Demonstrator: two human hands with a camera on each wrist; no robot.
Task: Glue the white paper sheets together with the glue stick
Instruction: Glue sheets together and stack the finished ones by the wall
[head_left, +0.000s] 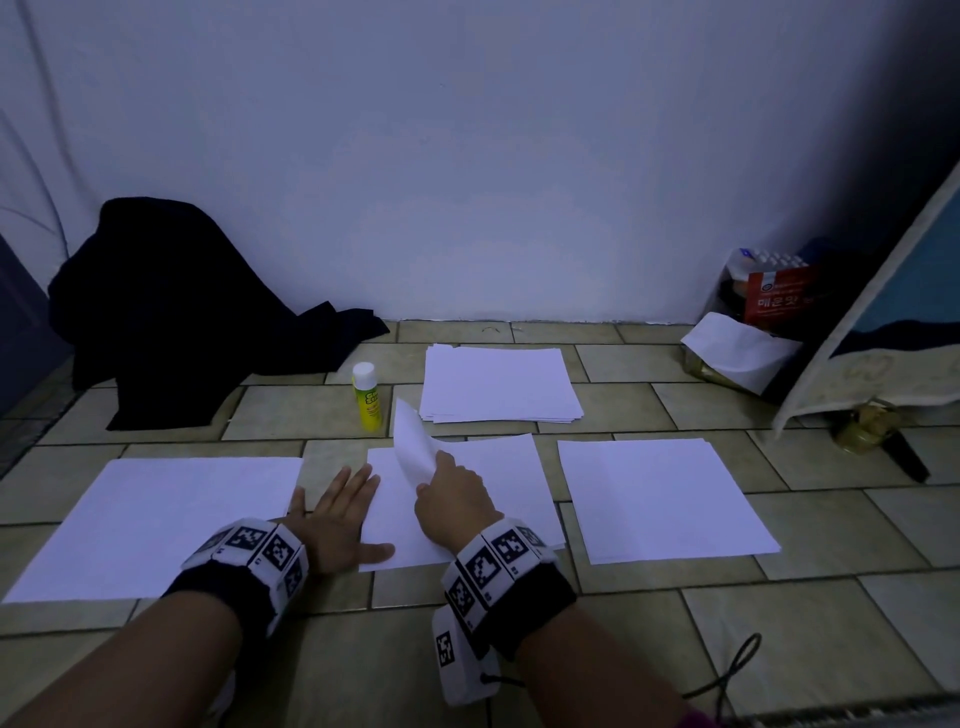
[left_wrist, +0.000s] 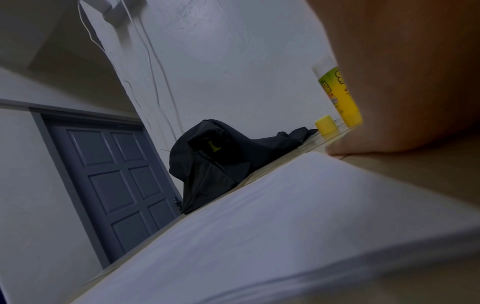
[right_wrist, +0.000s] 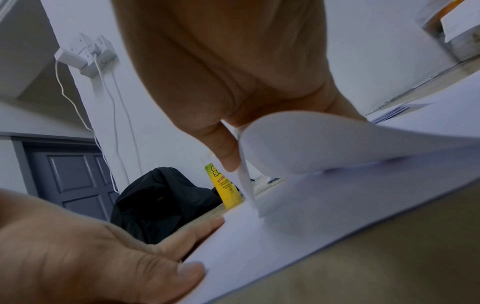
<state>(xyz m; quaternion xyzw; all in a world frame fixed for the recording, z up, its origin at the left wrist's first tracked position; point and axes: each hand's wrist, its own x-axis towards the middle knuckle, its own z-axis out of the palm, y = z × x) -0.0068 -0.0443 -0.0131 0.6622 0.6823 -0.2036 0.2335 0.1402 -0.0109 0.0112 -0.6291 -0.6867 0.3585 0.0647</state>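
Tiled floor (head_left: 810, 613); left hand (head_left: 337, 519) flat on sheet edge (head_left: 384, 525), right-hand fingers (head_left: 441, 470) pinching its curled corner (head_left: 413, 441).

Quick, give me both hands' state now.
Left hand: open, flat on the middle sheet's left edge.
Right hand: pinching the lifted sheet.

Dim, bluish light is filling all three views, and no lamp is showing. In my head view the corners are darkening, worst at the upper right, and the edges are bending. My right hand (right_wrist: 228, 82) is looming large and blurred in its wrist view. The flat white paper sheet (left_wrist: 259, 236) nearest my left wrist is smearing out of focus.
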